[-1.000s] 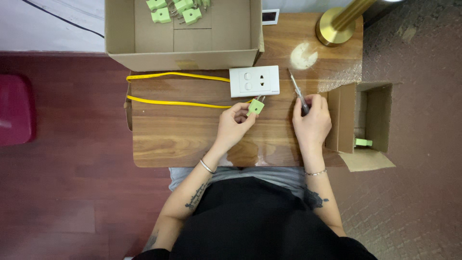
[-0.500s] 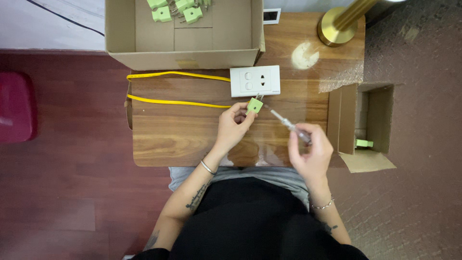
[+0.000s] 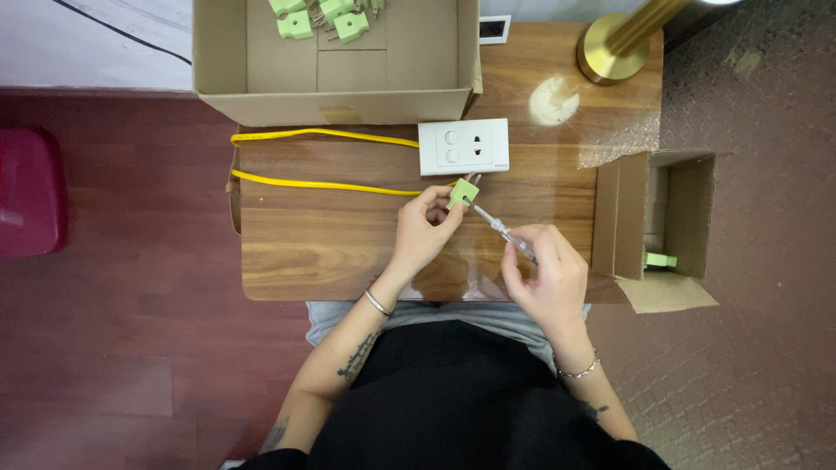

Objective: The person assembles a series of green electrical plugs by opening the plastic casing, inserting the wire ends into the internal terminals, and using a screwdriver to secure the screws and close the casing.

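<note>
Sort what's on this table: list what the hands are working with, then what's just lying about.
In use:
left hand
green plug
right hand
screwdriver

Lying about:
white socket plate
yellow cable
large cardboard box
small box
brass lamp base

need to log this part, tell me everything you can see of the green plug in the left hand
The green plug is a small, pale green, blocky piece that looks like plastic, with metal prongs toward the white socket plate. The left hand pinches it above the wooden table. The screwdriver tip in the right hand meets it.

Brass lamp base [image 3: 610, 48] top rt – red stool [image 3: 30, 191] far left.
</note>
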